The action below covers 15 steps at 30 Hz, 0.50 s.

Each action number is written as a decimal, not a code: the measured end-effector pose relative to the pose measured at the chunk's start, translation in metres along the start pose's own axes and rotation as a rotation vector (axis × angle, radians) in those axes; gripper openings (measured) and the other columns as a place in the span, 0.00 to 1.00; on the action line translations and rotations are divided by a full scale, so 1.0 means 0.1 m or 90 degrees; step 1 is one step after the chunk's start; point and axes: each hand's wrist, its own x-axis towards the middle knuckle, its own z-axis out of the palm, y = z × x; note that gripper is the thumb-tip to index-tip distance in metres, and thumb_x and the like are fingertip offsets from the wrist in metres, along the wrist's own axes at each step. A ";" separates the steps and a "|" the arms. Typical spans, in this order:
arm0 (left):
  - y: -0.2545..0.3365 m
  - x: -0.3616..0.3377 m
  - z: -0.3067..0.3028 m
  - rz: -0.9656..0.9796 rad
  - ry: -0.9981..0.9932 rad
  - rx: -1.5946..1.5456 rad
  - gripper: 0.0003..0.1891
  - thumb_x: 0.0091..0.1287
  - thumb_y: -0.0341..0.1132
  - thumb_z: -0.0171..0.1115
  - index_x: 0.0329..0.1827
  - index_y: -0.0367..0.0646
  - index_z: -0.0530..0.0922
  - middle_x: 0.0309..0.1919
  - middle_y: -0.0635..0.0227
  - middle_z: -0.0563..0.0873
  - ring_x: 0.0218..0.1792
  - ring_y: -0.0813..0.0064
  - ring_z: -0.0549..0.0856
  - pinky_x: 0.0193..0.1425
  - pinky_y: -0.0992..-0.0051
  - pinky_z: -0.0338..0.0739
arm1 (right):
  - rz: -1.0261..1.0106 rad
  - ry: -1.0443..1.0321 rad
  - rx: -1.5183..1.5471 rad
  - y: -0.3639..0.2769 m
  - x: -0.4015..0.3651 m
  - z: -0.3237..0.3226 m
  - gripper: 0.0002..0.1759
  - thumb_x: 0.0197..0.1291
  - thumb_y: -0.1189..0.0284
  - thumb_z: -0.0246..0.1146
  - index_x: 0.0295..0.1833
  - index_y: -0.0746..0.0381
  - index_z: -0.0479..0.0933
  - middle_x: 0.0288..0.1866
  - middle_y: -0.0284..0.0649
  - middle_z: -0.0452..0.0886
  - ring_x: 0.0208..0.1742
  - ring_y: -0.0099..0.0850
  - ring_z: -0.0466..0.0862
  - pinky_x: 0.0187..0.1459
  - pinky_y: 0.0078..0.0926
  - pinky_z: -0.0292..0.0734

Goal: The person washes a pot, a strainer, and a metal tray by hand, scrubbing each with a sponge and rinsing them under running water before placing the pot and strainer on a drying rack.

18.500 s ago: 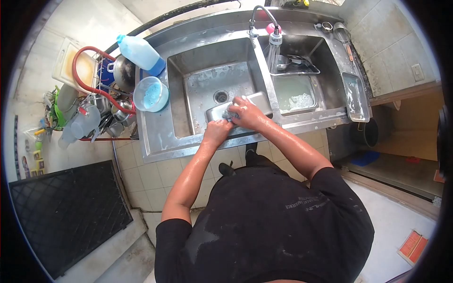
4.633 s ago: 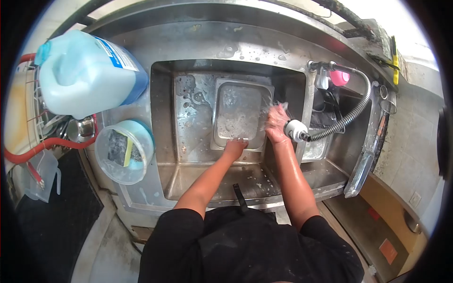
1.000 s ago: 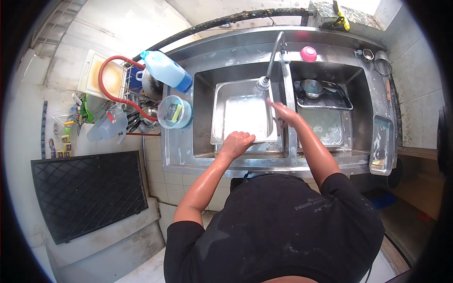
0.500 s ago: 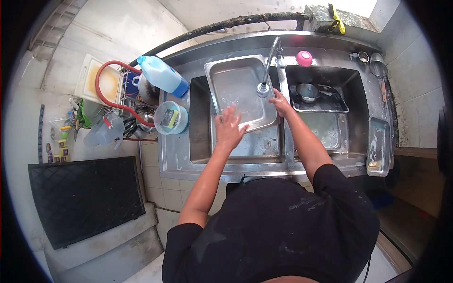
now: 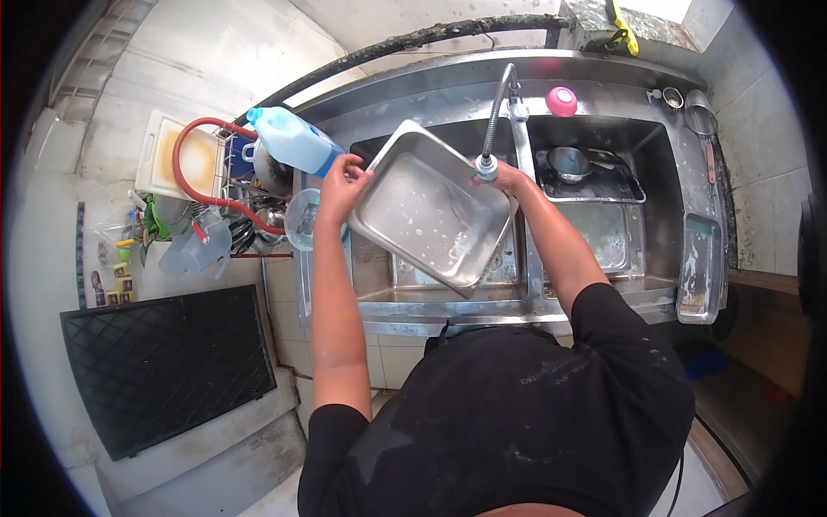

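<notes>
A deep rectangular stainless steel pan [image 5: 413,202] is tilted over the left sink basin [image 5: 370,280], with water and some suds on its inner floor. My left hand [image 5: 343,185] grips its left rim, thumb and fingers pinched on the edge. On the far right side of the pan, my right hand [image 5: 504,179] holds the rim beneath the faucet head; its fingers are partly hidden. The flexible faucet [image 5: 491,129] hangs over the pan's upper right corner, and water lands inside the pan.
In the right basin, a small pot [image 5: 568,164] lies on a dark tray [image 5: 607,185]. A pink bowl [image 5: 561,102] sits behind the basins. To the left stand a blue-liquid jug [image 5: 293,138], a clear tub [image 5: 301,215] and a loaded dish rack [image 5: 237,164]. A narrow metal tray [image 5: 699,267] rests at right.
My left hand has moved from over the pan's inside to its left rim. The pan is now lifted and turned, its near corner swung toward me. My right hand stays at the right rim.
</notes>
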 end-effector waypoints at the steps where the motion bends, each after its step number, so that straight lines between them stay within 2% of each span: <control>1: -0.05 0.02 0.02 -0.001 -0.003 0.001 0.17 0.60 0.32 0.69 0.51 0.38 0.78 0.34 0.64 0.84 0.35 0.65 0.83 0.48 0.67 0.78 | 0.002 0.001 0.003 -0.04 0.01 -0.02 0.22 0.53 0.74 0.71 0.55 0.60 0.78 0.47 0.33 0.83 0.51 0.27 0.79 0.57 0.30 0.73; 3: -0.24 0.11 0.11 -0.009 -0.205 0.272 0.13 0.63 0.34 0.67 0.47 0.37 0.79 0.36 0.62 0.85 0.38 0.67 0.84 0.48 0.67 0.78 | -0.022 -0.051 -0.105 -0.15 0.00 -0.08 0.26 0.48 0.75 0.77 0.54 0.58 0.77 0.49 0.33 0.81 0.49 0.28 0.78 0.57 0.33 0.73; 4: -0.35 0.09 0.21 0.018 -0.193 0.232 0.10 0.66 0.33 0.63 0.45 0.36 0.80 0.38 0.62 0.86 0.39 0.73 0.83 0.47 0.71 0.77 | -0.046 -0.042 -0.127 -0.24 -0.07 -0.11 0.21 0.48 0.76 0.75 0.50 0.60 0.79 0.45 0.34 0.83 0.45 0.29 0.79 0.55 0.33 0.74; 5: -0.46 0.06 0.31 0.021 -0.197 0.233 0.10 0.66 0.33 0.63 0.45 0.36 0.80 0.38 0.62 0.86 0.39 0.73 0.83 0.47 0.71 0.77 | -0.046 -0.037 -0.125 -0.32 -0.11 -0.18 0.21 0.48 0.76 0.75 0.50 0.60 0.79 0.45 0.34 0.83 0.45 0.29 0.79 0.55 0.33 0.74; 7: -0.67 0.00 0.51 -0.032 -0.232 -0.103 0.09 0.67 0.30 0.60 0.47 0.35 0.80 0.39 0.64 0.86 0.41 0.76 0.82 0.49 0.72 0.76 | -0.057 -0.121 -0.271 -0.46 -0.17 -0.37 0.17 0.47 0.74 0.75 0.45 0.62 0.82 0.40 0.37 0.85 0.42 0.28 0.80 0.50 0.31 0.75; 8: -0.74 -0.05 0.65 -0.077 -0.246 -0.216 0.10 0.68 0.28 0.59 0.49 0.34 0.79 0.41 0.66 0.86 0.43 0.77 0.82 0.50 0.74 0.75 | -0.049 -0.099 -0.327 -0.53 -0.26 -0.45 0.14 0.48 0.75 0.73 0.42 0.64 0.82 0.37 0.39 0.86 0.40 0.28 0.81 0.48 0.31 0.75; 11: -0.64 -0.27 1.15 -0.072 -0.208 -0.326 0.18 0.67 0.27 0.59 0.60 0.33 0.74 0.48 0.63 0.85 0.48 0.76 0.82 0.55 0.76 0.75 | -0.011 -0.048 -0.544 -0.71 -0.49 -0.73 0.12 0.45 0.76 0.69 0.34 0.68 0.76 0.29 0.44 0.79 0.33 0.36 0.78 0.40 0.38 0.72; 12: -0.73 -0.30 1.36 -0.070 -0.226 -0.357 0.20 0.66 0.26 0.58 0.62 0.33 0.73 0.50 0.63 0.84 0.49 0.76 0.82 0.56 0.75 0.75 | 0.009 -0.015 -0.515 -0.68 -0.58 -0.81 0.13 0.44 0.76 0.70 0.32 0.68 0.72 0.26 0.46 0.74 0.31 0.39 0.75 0.37 0.40 0.69; 13: -0.69 -0.32 1.54 -0.067 -0.245 -0.389 0.22 0.65 0.25 0.58 0.63 0.33 0.72 0.51 0.62 0.84 0.50 0.76 0.82 0.57 0.75 0.75 | 0.012 -0.010 -0.518 -0.65 -0.66 -0.90 0.13 0.44 0.76 0.70 0.32 0.68 0.72 0.26 0.46 0.74 0.31 0.39 0.75 0.37 0.40 0.69; 15: -0.61 -0.40 1.83 -0.105 -0.243 -0.422 0.18 0.64 0.24 0.56 0.58 0.35 0.74 0.47 0.65 0.84 0.47 0.77 0.82 0.54 0.75 0.76 | 0.057 0.034 -0.557 -0.63 -0.83 -1.05 0.13 0.44 0.76 0.70 0.33 0.68 0.73 0.27 0.46 0.75 0.32 0.38 0.75 0.37 0.39 0.69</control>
